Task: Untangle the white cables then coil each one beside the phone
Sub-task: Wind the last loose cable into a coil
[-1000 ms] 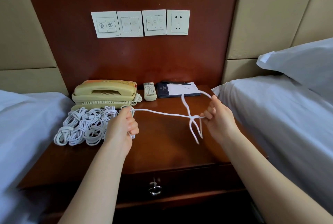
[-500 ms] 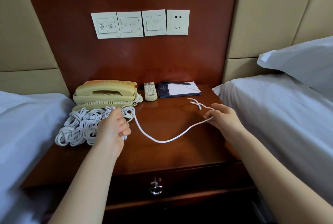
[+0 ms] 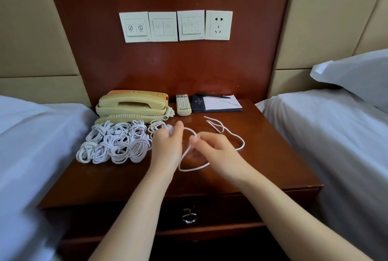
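Left hand [image 3: 168, 147] and right hand [image 3: 216, 153] pinch a loose white cable [image 3: 243, 143] above the middle of the nightstand [image 3: 262, 166] — its slack loops toward the right edge. Coiled cables [image 3: 115, 145] lie heaped by the left edge, just before the phone [image 3: 132, 103].

Beige phone [image 3: 132, 103] flat, handset on cradle. Pile of coiled white cables [image 3: 113, 143] lies just in front of it. One loose white cable [image 3: 241, 141] loops front-right of the phone, ends side by side.

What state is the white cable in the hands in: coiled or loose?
Loose: the white cable sprawls in open loops across the nightstand.
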